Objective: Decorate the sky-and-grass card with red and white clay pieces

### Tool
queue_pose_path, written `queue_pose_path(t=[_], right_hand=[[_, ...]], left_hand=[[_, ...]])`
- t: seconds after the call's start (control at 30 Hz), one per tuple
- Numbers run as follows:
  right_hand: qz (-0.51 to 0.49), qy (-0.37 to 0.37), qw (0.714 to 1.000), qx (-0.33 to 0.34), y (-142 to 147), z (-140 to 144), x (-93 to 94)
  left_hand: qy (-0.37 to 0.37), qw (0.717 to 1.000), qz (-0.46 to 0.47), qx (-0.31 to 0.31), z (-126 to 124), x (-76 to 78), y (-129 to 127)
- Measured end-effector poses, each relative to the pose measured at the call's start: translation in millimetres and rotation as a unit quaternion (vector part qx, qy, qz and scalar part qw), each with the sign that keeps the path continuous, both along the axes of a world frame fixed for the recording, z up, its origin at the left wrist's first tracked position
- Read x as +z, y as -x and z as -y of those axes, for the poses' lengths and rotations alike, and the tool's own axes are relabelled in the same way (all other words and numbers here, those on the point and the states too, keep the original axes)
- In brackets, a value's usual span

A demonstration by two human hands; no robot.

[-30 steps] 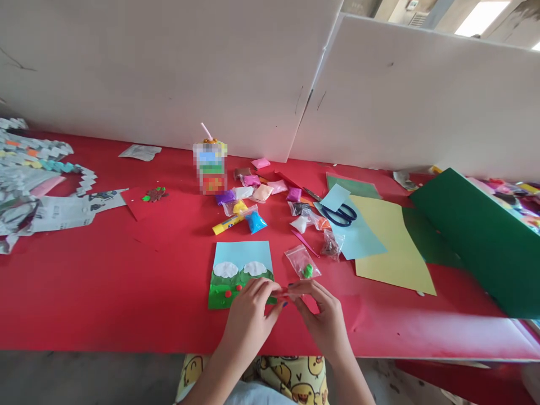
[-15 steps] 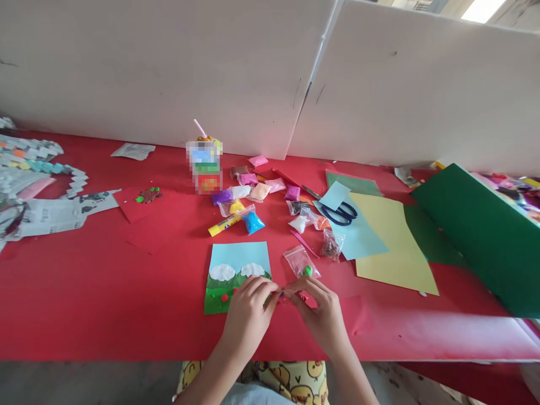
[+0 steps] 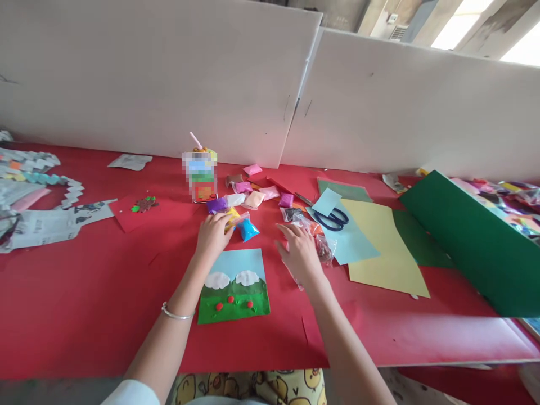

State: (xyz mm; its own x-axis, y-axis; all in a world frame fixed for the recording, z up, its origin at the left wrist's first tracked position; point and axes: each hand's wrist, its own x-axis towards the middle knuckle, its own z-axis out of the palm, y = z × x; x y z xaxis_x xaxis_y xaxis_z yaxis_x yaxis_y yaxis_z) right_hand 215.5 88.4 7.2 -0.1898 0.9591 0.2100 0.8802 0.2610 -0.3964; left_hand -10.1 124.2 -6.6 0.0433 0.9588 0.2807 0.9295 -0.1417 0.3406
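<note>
1. Left hand stretched forward over the red table, fingers curled down onto the yellow glue stick; looks like a closing pinch on it, though the knuckles hide the fingertips, so the grip itself cannot be told for sure.
2. Glue stick lying just past the far edge of the picture card, touching the blue packet; long axis slanted, near end under the left hand, far end up and to the right toward the purple packet.
3. Right hand spread flat, palm down, fingers apart, holding nothing; resting over the clear bags to the right of the card.
4. Left hand plainly the nearer of the two to the glue stick; right hand well apart from it, with the blue packet between.
5. Scissors farther right on the light blue paper, beyond the right hand; yellow paper beside that.
</note>
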Motion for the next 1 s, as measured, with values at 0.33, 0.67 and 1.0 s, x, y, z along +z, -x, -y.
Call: queue_pose_path(t=[0.33, 0.67, 1.0], right_hand=[[-0.087, 0.006, 0.994, 0.066, 53, -33, -38.9], [-0.166, -0.119, 0.976, 0.076, 48, -21, -32.0], [-0.299, 0.181, 0.927, 0.134, 37, -15, -12.4]], left_hand=[[0.041, 0.983, 0.168, -0.063, 12, -11.5, -13], [0.118, 0.904, 0.406, -0.059, 13, -7.4, -3], [0.218, 0.845, 0.478, -0.096, 17, -6.7, -13]])
